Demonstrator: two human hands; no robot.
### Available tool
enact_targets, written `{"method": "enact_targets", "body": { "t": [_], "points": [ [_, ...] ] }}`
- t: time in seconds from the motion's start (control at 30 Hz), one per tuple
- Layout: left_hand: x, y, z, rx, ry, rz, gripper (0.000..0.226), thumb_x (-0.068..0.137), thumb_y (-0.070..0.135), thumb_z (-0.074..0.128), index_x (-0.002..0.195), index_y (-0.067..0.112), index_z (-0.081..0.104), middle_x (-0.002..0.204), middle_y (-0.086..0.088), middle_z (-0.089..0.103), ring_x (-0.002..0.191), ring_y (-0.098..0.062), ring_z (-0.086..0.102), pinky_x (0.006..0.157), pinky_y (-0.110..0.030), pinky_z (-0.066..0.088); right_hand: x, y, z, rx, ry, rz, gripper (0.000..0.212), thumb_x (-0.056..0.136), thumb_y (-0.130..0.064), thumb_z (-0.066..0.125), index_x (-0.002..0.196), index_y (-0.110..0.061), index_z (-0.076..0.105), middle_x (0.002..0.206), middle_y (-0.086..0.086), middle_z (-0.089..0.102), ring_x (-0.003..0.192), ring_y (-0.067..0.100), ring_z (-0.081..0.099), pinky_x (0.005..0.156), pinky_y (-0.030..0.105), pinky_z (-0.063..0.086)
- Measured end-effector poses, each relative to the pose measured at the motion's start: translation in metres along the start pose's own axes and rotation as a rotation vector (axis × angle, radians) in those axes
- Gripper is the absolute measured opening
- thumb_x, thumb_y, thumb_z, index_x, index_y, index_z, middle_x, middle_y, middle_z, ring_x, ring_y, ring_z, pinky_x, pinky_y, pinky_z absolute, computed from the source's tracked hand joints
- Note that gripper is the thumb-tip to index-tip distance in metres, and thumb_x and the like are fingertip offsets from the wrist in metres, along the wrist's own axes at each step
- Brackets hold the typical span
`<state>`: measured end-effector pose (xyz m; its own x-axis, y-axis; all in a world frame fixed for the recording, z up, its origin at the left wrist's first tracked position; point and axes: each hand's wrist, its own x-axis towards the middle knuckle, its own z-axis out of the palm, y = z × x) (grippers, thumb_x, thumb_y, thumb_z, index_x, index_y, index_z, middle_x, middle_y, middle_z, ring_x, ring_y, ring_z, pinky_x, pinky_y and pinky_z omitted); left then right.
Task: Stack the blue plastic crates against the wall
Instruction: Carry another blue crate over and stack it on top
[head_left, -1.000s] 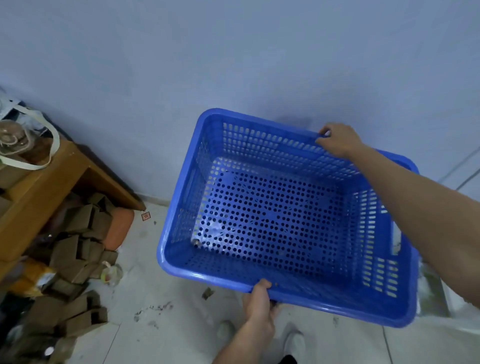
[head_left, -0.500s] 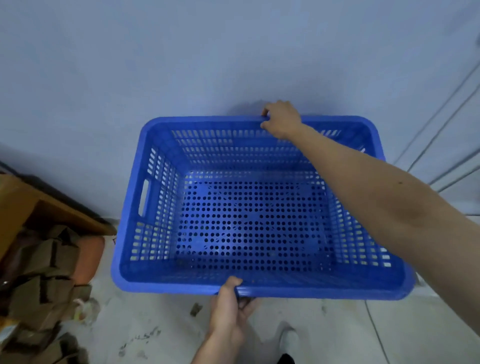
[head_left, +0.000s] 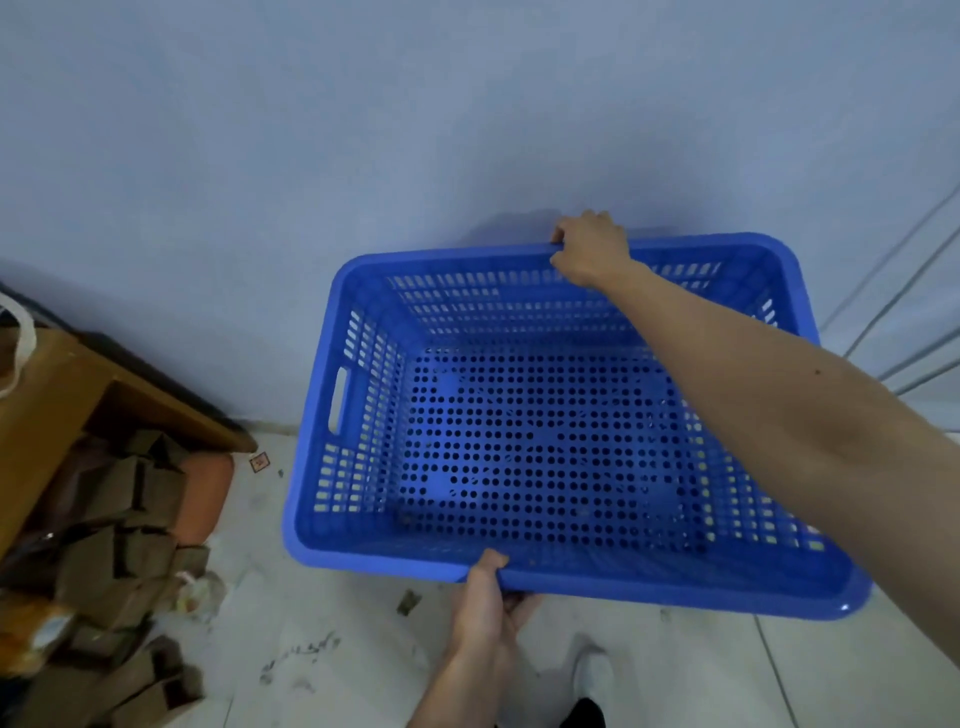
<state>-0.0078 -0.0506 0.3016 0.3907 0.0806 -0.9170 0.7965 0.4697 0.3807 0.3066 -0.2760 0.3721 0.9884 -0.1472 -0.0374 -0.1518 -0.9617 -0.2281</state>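
I grip the crate on its near rim with my left hand and far rim with my right hand; its long side lies parallel to the wall, far rim nearly touching it.

The left hand grips the near rim of the blue crate, thumb on top. The right hand, arm outstretched, clasps its far rim.
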Motion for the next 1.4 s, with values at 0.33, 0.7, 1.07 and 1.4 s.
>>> {"method": "enact_targets", "body": {
  "t": [0.33,0.7,1.07,1.4],
  "points": [
    [0.003,0.001,0.004,-0.045,-0.065,0.103,0.006,0.096,0.007,0.056,0.101,0.004,0.055,0.078,-0.011,0.065,0.070,-0.024,0.066,0.047,-0.027,0.058,0.008,-0.008,-0.006,0.006,0.032,0.038,0.029,0.093,-0.017,0.053,0.120,-0.014,0.060,0.126,0.018,0.056,0.122,0.040,0.045,0.101,0.052,0.039],
    [0.017,0.000,0.001,0.036,-0.030,0.118,0.018,0.097,0.014,0.059,0.106,0.000,0.057,0.099,-0.023,0.068,0.094,-0.035,0.072,0.064,-0.033,0.063,0.021,-0.006,0.018,-0.058,0.004,0.043,0.031,0.093,-0.018,0.054,0.123,-0.012,0.057,0.131,0.021,0.051,0.123,0.042,0.043,0.104,0.059,0.033],
    [0.034,-0.002,-0.022,0.089,-0.148,0.110,0.015,0.095,0.016,0.059,0.098,0.002,0.059,0.080,-0.014,0.075,0.085,-0.031,0.077,0.074,-0.041,0.064,0.003,-0.018,0.021,-0.141,-0.160,-0.103,0.062,0.096,-0.044,0.053,0.147,-0.013,0.035,0.148,0.018,0.038,0.131,0.040,0.040,0.109,0.058,0.032],
    [0.017,0.024,0.002,0.217,-0.311,0.067,0.029,0.094,0.025,0.063,0.111,0.001,0.065,0.092,-0.022,0.078,0.082,-0.033,0.078,0.060,-0.038,0.063,-0.161,-0.026,0.037,0.058,-0.425,-0.384,0.071,0.094,-0.058,0.052,0.154,-0.034,0.023,0.161,-0.001,0.026,0.145,0.027,0.030,0.113,0.048,0.035]
  ]
}}
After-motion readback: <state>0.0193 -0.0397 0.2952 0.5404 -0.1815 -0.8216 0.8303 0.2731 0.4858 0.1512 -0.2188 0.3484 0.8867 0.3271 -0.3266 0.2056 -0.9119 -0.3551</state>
